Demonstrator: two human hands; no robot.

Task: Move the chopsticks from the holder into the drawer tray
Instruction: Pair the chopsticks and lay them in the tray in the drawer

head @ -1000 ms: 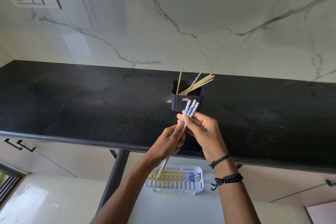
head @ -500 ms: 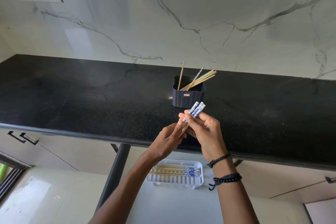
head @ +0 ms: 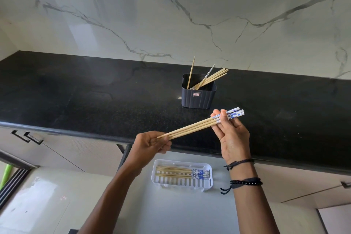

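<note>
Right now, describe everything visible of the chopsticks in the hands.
The held chopsticks are three pale wooden-looking sticks with blue-and-white patterned ends, bundled side by side, nearly level, patterned ends slightly higher, seen against the black counter. The left hand grips the thin tips; the right hand pinches near the patterned ends.

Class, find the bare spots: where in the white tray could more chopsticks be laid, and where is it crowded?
Free: in the tray, the near slotted strip between the laid chopsticks and the near rim. Crowded: its far half, where they lie side by side.
</note>
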